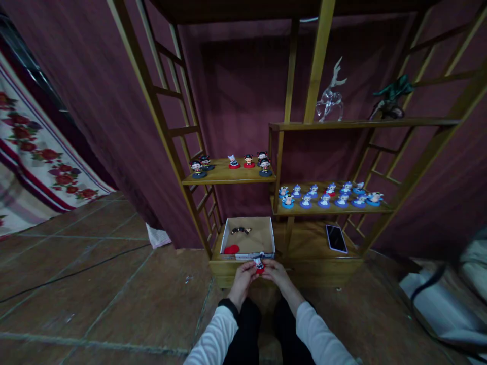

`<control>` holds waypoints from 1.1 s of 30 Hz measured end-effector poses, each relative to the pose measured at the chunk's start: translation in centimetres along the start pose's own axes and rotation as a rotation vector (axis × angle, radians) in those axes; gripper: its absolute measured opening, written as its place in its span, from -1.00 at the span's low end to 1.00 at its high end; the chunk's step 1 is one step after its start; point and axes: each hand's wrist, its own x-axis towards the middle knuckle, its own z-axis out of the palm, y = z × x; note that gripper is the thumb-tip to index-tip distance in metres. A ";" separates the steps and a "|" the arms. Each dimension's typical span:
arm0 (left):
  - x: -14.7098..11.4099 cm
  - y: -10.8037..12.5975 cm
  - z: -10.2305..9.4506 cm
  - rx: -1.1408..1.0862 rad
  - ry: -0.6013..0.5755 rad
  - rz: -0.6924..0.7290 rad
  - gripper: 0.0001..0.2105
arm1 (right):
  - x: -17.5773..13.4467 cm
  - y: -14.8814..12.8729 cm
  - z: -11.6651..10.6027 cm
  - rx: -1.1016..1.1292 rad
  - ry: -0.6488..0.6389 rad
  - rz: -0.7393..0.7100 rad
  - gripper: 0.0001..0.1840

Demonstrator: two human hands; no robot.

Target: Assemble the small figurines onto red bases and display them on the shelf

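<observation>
A small white-and-dark figurine on a red base (259, 264) is gripped between my two hands, just in front of a cardboard box. My left hand (244, 278) has its fingers closed on the base's left side. From the other side my right hand (275, 272) pinches the same base. Inside the open box (268, 235) lie a red disc (231, 250) and several small dark pieces (241, 230), too small to make out fully. On the upper left shelf, a similar white figurine (233, 162) stands upright on a red base.
Dark-haired figurines (197, 170) share the left shelf (228, 176). Several purple and blue-based figurines (324, 200) fill the right shelf. Higher up stand a clear deer ornament (330, 101) and a dark green ornament (391, 99). A phone (336, 238) lies on the lowest board.
</observation>
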 end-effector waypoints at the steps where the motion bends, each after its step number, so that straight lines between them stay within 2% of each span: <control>1: -0.1 0.1 0.1 0.002 -0.009 0.005 -0.76 | -0.2 -0.1 0.1 0.022 -0.016 -0.009 -0.48; 7: -0.1 0.1 0.3 0.031 0.025 0.043 -0.77 | -0.8 -0.6 0.5 0.031 -0.064 -0.059 -0.57; 13: 0.5 -0.4 0.0 0.049 0.031 0.057 -0.77 | -0.8 -0.6 0.6 0.040 -0.054 -0.051 -0.60; 18: 0.3 -0.4 0.4 0.078 0.020 0.072 -0.77 | -1.3 -1.1 0.4 0.114 -0.096 -0.027 -0.60; 27: -0.6 -0.3 1.6 0.273 -0.094 0.270 -0.63 | -1.9 -1.4 0.4 0.163 -0.078 -0.023 -0.59; 33: -0.9 0.0 1.3 0.388 -0.051 0.338 -0.66 | -2.3 -1.8 0.0 0.133 -0.145 0.015 -0.55</control>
